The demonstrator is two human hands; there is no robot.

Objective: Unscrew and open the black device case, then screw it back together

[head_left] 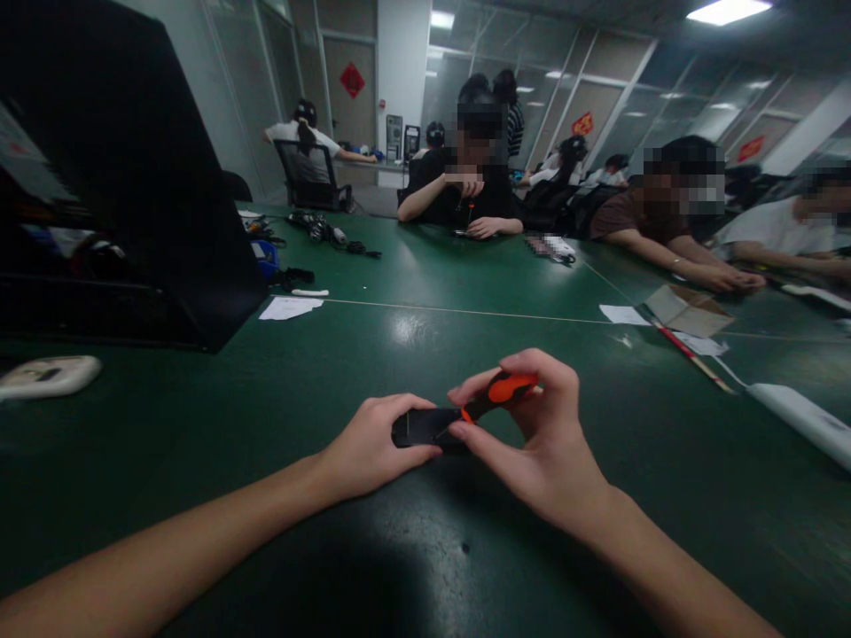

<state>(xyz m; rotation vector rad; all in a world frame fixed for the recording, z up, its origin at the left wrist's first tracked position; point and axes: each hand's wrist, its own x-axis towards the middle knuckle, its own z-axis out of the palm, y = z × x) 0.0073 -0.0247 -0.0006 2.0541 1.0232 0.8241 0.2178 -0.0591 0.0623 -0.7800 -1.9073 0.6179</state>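
Two hands at work, low on green table [266, 425]: left hand [372, 447] closed around small black device [422, 427], pinning it flat; right hand [542, 434] pinching orange-handled screwdriver [498, 394], tip touching device's right end. Paper scraps [291, 307] well behind.

1. The left hand [369, 447] covers the near left end of the small black device [425, 427]; what kind of device it is cannot be told.
2. The right hand [538, 434] wraps the orange-and-black tool [498, 394], whose tip, where it meets the device, is too small to make out.
3. Far left of the left hand, the white object [50, 375] is cut by the picture's edge.
4. Far right of the right hand, the long white object [804, 416] runs out of view.
5. Both forearms leave at the bottom edge.
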